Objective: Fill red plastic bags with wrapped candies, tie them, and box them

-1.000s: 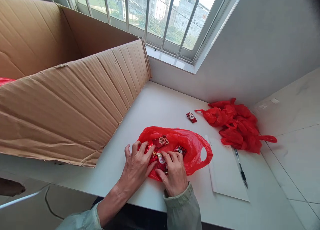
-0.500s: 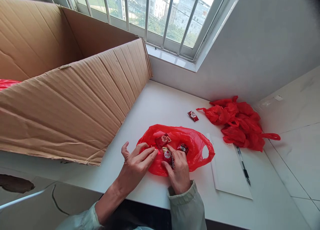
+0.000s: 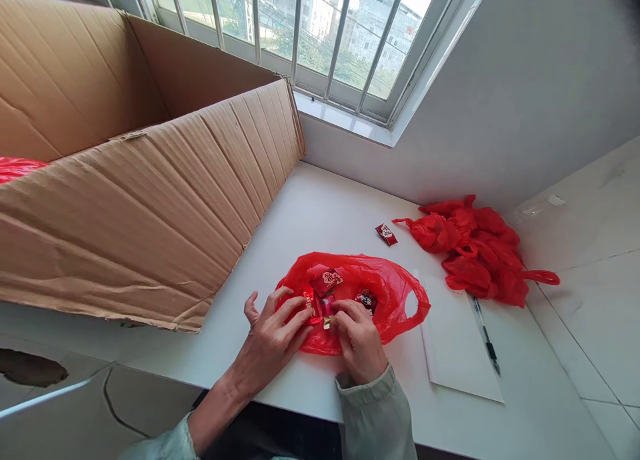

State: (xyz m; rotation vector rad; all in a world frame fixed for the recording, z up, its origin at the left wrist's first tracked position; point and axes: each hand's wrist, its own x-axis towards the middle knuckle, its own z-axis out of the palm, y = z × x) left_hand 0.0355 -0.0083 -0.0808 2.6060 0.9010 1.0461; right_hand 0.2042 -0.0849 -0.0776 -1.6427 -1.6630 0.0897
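A red plastic bag lies flat on the white table with several wrapped candies on top of it. My left hand rests on the bag's near left edge, fingers bent and pinching at a small candy. My right hand sits beside it, fingertips curled onto another small red candy. Both hands meet over the bag's near side.
A big open cardboard box fills the left side. One loose candy lies farther back. A heap of red bags sits at the right, with a white sheet and a black pen beside it.
My hands shifted slightly on the bag and handled the candies. The round white-labelled candy seen between my fingers before is no longer showing.
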